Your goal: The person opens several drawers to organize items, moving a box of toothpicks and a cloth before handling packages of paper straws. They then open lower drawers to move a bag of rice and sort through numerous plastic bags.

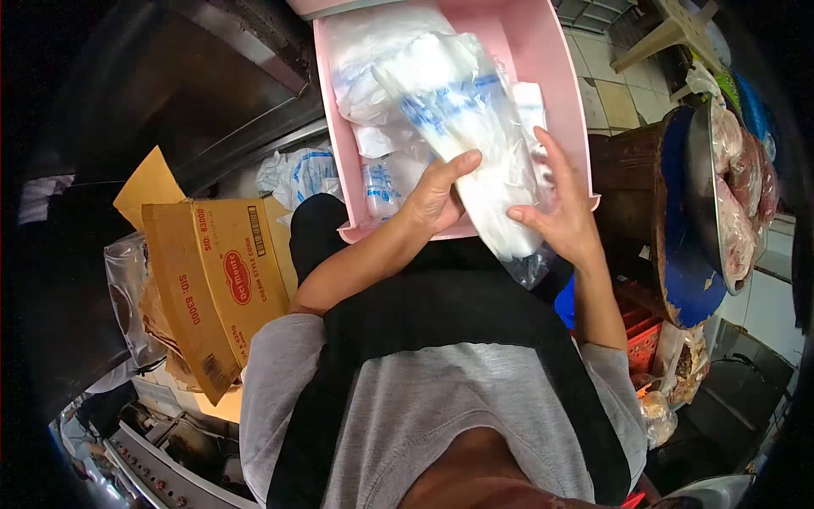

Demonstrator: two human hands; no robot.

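A long pack of white plastic bags [475, 127] with blue print, in a clear wrapper, lies slanted over a pulled-out pink drawer [566, 93]. My left hand [438, 193] grips the pack's left edge, its thumb on top and its other fingers hidden below. At the right edge is my right hand [566, 208], fingers stretched apart; its thumb lies at the lower part of the pack, and contact is hard to judge. Beneath the pack, the drawer holds more plastic packs [360, 72] and a small blue-printed bag [381, 191].
An open cardboard box [220, 280] stands on the left, near crumpled plastic bags [301, 174] on the floor. To the right, a metal basin [716, 195] of bagged meat [738, 187] sits on a round blue-topped stool [678, 212]. A red crate [640, 339] is below it.
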